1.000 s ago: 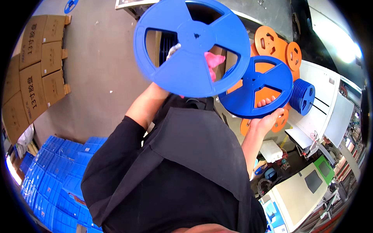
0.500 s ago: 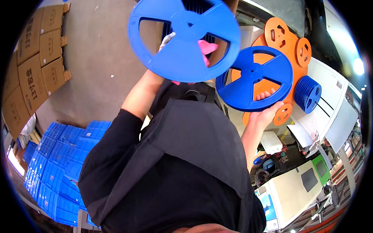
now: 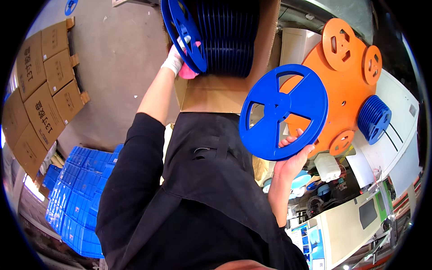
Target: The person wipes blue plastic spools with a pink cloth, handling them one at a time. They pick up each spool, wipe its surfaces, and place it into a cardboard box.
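Observation:
My left hand (image 3: 174, 60), in a white glove with pink fingers, grips a blue plastic reel (image 3: 196, 50) standing on edge at the left side of an open cardboard box (image 3: 211, 98). Inside that box stand two rows of blue reels (image 3: 229, 56), packed side by side. Another blue reel (image 3: 306, 98) with cut-out windows is in my bare right hand (image 3: 292, 163). My thumb and fingers close on its lower right rim, and its flat face is turned up, to the right of the box.
An orange turntable (image 3: 321, 102) with smaller orange discs (image 3: 338, 44) stands at the right. Beside it a stack of small-looking blue reels (image 3: 374, 120) sits by a white machine (image 3: 402, 108). Closed cartons (image 3: 41, 102) and wrapped blue crates (image 3: 83, 191) are piled at the left.
My left hand has carried its reel from in front of me to the box's left side and turned it on edge. The right hand's reel has shifted slightly left and down.

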The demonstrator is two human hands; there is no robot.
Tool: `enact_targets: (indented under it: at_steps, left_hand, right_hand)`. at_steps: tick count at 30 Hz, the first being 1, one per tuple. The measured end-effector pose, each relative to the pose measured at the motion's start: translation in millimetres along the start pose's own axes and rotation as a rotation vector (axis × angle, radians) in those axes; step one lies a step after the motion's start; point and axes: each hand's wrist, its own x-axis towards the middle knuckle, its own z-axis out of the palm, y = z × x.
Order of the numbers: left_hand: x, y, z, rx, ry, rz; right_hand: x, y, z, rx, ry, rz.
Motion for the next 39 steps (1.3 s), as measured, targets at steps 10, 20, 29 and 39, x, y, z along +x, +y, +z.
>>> enact_targets:
  at_steps: [10,20,29,39]
  left_hand:
    - [46.3,-18.3,-5.3,0.149,-0.016,-0.104]
    - [26.8,-44.9,-24.0,0.023,0.157,-0.17]
    - [-138.9,-60.4,-33.0,0.454,0.047,-0.028]
    - [-177.1,2.5,18.4,0.301,-0.065,0.197]
  right_hand:
    - [3.1,-2.7,2.3,-0.039,0.04,-0.037]
    - [-4.2,-8.5,5.2,-0.068,0.074,-0.035]
    - [4.2,-30.7,-30.9,0.437,-0.241,-0.055]
    - [5.1,-34.3,-23.0,0.846,-0.503,-0.01]
